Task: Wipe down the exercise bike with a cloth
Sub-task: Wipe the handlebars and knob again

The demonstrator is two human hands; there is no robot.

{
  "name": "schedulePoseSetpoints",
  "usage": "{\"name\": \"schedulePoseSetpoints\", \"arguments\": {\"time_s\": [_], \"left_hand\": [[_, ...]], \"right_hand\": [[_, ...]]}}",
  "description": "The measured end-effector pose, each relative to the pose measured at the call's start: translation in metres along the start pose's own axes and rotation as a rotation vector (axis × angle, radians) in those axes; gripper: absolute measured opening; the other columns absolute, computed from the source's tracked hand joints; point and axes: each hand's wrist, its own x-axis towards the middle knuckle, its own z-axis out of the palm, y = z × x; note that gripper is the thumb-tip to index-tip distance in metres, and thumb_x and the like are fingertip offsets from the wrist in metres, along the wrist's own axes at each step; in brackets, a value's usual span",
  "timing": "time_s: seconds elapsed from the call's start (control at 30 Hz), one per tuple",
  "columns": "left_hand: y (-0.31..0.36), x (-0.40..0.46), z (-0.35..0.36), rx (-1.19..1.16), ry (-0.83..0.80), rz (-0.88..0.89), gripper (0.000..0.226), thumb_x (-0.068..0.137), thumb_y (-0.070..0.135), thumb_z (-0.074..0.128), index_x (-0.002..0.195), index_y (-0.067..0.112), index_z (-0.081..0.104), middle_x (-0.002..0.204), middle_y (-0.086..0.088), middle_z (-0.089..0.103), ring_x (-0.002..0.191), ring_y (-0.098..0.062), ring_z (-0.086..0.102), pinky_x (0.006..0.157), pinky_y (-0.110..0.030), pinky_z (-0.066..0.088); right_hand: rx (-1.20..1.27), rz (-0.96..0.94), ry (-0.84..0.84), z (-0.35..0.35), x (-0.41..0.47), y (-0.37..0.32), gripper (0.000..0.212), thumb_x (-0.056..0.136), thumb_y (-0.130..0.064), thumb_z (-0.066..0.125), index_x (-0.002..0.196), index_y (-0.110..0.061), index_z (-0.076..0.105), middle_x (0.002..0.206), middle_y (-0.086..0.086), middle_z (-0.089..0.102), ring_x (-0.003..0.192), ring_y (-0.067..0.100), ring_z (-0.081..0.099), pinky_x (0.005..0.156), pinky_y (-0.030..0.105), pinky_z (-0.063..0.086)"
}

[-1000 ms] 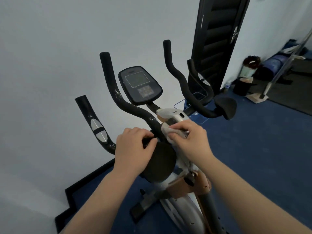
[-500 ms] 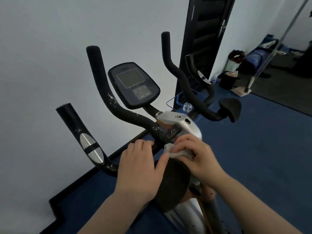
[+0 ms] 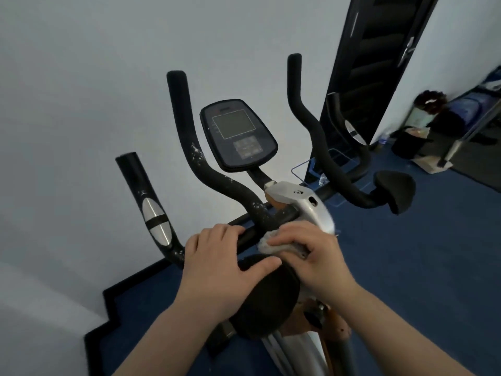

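Observation:
The exercise bike fills the middle of the head view, with black foam handlebars (image 3: 206, 172), a dark console (image 3: 238, 134) and a silver stem cover (image 3: 309, 204). White specks dot the left handlebar. My left hand (image 3: 217, 264) rests on the near round black pad (image 3: 268, 299), fingers curled over the crossbar, thumb on the pad's top. My right hand (image 3: 314, 256) holds a small grey-white cloth (image 3: 271, 242) against the bar just below the stem cover. Most of the cloth is hidden under my fingers.
A white wall stands close behind the bike. A black door (image 3: 374, 61) is at the right rear, with a bin (image 3: 409, 142) and stored items (image 3: 461, 109) beyond it. Blue carpet (image 3: 406, 267) spreads to the right. A second black pad (image 3: 395, 188) juts out on the right.
The camera has come closer to the bike. Both hands sit lower in view, with my right hand and the cloth a little further down the stem. My left hand keeps its hold.

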Motion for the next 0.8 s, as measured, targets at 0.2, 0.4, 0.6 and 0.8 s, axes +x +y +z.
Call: {"name": "schedulePoseSetpoints", "arguments": {"time_s": [0.2,0.4,0.6,0.8], "left_hand": [[0.001,0.002,-0.001,-0.088,-0.004,-0.084,0.087,0.053,0.095,0.032,0.119,0.041,0.049,0.106,0.023,0.044,0.099,-0.002,0.037,0.091,-0.026,0.021],[0.002,-0.003,-0.002,-0.166,0.007,-0.123,0.083,0.051,0.094,0.038,0.118,0.046,0.05,0.109,0.027,0.048,0.104,0.001,0.04,0.093,-0.025,0.018],[0.006,-0.003,-0.004,-0.155,-0.007,-0.13,0.081,0.051,0.095,0.037,0.116,0.048,0.051,0.109,0.027,0.05,0.104,0.0,0.044,0.097,-0.029,0.022],[0.005,-0.003,-0.006,-0.193,-0.014,-0.158,0.084,0.047,0.096,0.04,0.114,0.048,0.053,0.108,0.029,0.051,0.107,0.001,0.043,0.099,-0.029,0.023]], "right_hand": [[-0.139,0.015,0.102,0.009,0.053,0.004,0.013,0.079,-0.005,0.071,0.088,-0.013,0.072,0.09,-0.003,0.069,0.093,0.015,0.061,0.085,0.033,0.049],[-0.051,-0.063,0.037,-0.01,0.018,0.016,0.018,0.077,-0.01,0.075,0.088,-0.023,0.07,0.092,-0.017,0.066,0.093,0.002,0.06,0.082,0.021,0.049],[-0.176,-0.233,-0.053,0.011,0.065,0.007,0.017,0.072,0.005,0.071,0.083,-0.008,0.071,0.082,-0.003,0.067,0.085,0.017,0.059,0.078,0.02,0.043],[-0.088,0.017,0.159,-0.003,0.076,0.015,0.01,0.082,-0.014,0.067,0.083,-0.024,0.067,0.082,-0.014,0.063,0.085,0.006,0.058,0.078,0.026,0.048]]}}
